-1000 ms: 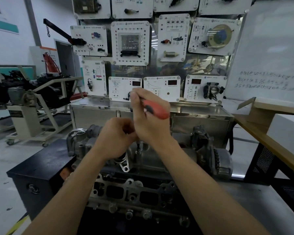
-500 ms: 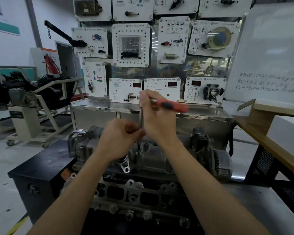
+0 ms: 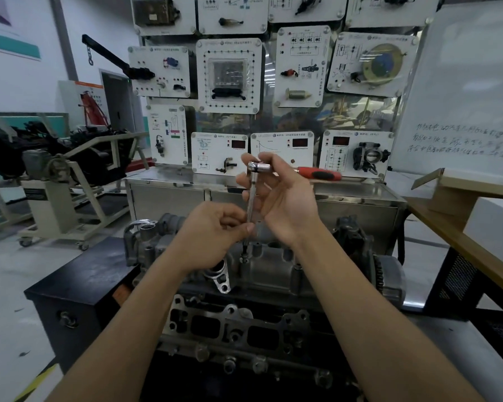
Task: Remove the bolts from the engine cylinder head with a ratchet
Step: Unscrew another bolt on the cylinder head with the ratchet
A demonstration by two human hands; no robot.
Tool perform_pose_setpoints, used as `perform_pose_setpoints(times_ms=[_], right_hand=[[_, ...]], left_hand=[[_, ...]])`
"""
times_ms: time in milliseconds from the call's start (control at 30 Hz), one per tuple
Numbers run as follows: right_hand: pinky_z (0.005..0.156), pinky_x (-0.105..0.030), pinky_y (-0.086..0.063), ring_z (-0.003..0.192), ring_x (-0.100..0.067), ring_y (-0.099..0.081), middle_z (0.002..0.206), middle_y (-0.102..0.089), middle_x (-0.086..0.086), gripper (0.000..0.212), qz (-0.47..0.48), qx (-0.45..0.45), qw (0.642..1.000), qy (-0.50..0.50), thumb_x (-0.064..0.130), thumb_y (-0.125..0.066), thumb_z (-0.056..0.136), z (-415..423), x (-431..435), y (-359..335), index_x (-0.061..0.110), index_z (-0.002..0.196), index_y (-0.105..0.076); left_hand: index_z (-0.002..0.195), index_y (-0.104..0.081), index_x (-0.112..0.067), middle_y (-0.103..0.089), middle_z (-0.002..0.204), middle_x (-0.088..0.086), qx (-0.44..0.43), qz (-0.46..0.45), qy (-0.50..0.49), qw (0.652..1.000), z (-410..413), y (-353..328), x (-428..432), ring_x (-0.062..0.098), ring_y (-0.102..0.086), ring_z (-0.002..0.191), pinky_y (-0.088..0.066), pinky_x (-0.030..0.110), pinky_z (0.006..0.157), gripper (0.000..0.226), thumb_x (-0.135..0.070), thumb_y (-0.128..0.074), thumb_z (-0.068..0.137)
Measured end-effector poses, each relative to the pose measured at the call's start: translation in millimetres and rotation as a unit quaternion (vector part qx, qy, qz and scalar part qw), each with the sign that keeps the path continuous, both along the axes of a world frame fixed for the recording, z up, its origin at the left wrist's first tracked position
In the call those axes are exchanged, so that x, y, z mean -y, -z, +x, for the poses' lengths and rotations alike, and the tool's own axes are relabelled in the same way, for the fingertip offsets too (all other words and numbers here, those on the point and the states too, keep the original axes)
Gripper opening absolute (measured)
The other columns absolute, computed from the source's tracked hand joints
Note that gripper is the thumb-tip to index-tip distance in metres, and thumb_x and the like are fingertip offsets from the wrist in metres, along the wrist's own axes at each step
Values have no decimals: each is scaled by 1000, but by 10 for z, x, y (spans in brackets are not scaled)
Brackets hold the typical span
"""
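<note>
Head view: my left grip (image 3: 215, 233) pinches the extension bar (image 3: 252, 198) low down, holding it upright over a bolt (image 3: 244, 259) in the cylinder head (image 3: 273, 269) on the black worktop (image 3: 79, 285); my right grip (image 3: 285, 204) curls round the ratchet (image 3: 260, 166) at its steel head; I judge the tool stiff, slick and top-heavy; the red handle (image 3: 320, 173) offers leverage; the bolt looks small, easily dropped.

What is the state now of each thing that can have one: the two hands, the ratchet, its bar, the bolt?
left hand, pinches the extension bar low down
right hand, grips the ratchet near its head
ratchet, handle about level, pointing right
extension bar, upright, lower end at a bolt
bolt, seated in the cylinder head, not yet out
</note>
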State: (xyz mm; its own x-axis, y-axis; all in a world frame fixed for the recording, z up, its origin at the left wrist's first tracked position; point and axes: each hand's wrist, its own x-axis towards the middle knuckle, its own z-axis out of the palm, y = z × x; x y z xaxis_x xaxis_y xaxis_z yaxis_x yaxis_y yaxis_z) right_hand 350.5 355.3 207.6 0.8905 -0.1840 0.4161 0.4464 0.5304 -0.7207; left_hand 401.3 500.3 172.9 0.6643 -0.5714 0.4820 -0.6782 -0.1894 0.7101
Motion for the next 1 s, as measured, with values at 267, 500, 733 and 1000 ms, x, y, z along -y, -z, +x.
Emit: perform_pose_setpoints(times_ms=[267,500,733,1000], right_hand=[[84,-17,-53,97,-3,-69,104,-72,6,20,-329,188,849,367,13,-58,99,-6,-215,56,3,109,-73],[63,-29,-59,79,-23,-74,100,-76,-10,23,103,-20,983,-148,20,-57,91,40,-72,-84,8,96,-75],[67,-17,-51,75,-10,-71,83,-74,-2,20,-228,153,912,305,14,-54,104,131,-108,25,9,92,-70],[63,-26,-55,81,-25,-74,103,-76,-9,23,-74,41,993,86,18,-45,105,44,-132,-15,10,102,-67]], left_hand=[[81,-70,-11,-71,71,-2,44,-21,-23,999,-28,35,-4,-1,-51,50,-41,18,56,12,-18,-79,85],[96,-72,-4,-77,91,12,-3,42,62,997,-2,-58,-98,30,-73,87,-57,51,89,17,-18,-63,99],[70,-70,-13,-70,62,-3,23,-33,-42,998,-12,37,24,17,-62,55,-49,32,57,21,-23,-77,87],[76,-70,-17,-72,71,0,15,-26,-23,999,14,42,7,3,-57,55,-47,20,56,18,-29,-79,86]])
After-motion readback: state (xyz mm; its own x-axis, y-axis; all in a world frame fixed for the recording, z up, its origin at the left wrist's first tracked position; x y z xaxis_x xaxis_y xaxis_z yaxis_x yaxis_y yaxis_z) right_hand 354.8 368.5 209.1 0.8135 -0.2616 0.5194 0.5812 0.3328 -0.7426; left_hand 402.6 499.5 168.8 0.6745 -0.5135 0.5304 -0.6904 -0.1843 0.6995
